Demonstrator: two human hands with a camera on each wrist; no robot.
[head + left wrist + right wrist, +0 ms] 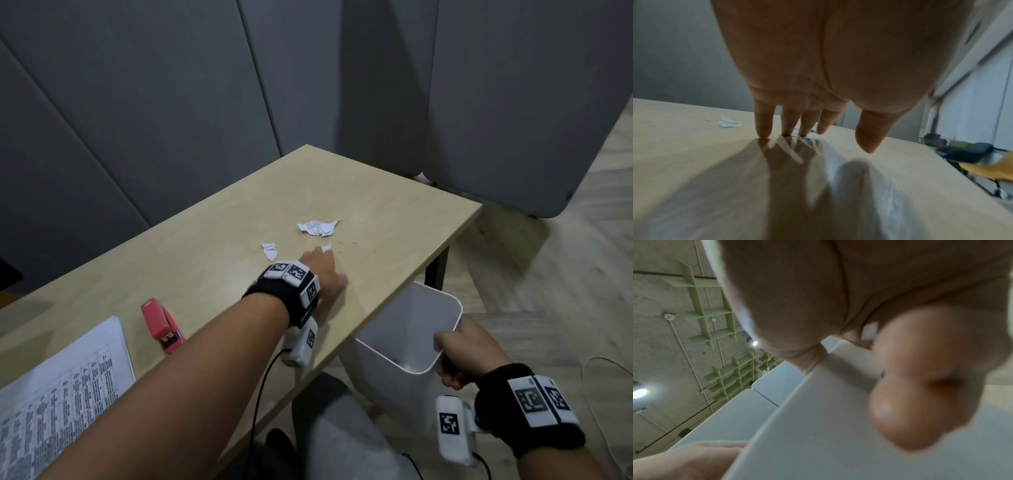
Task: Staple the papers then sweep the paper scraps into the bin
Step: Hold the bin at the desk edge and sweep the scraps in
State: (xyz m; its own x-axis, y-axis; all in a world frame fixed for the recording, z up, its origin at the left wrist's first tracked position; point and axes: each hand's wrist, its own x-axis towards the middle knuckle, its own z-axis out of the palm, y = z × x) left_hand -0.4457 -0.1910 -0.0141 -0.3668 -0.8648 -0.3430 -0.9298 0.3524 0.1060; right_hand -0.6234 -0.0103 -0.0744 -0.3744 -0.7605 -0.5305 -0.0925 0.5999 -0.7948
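Observation:
Torn white paper scraps lie on the wooden table: a larger clump and a smaller piece. My left hand reaches over the table with straight fingers, fingertips touching the surface just short of the scraps. A small scrap shows at its fingertips. My right hand grips the rim of the white bin, held below the table's right edge; its thumb presses the bin wall. A red stapler and printed papers lie near left.
Grey partition panels stand behind the table. A black table leg is beside the bin. A cable runs over the wooden floor at the right. My grey trouser leg is below the table edge.

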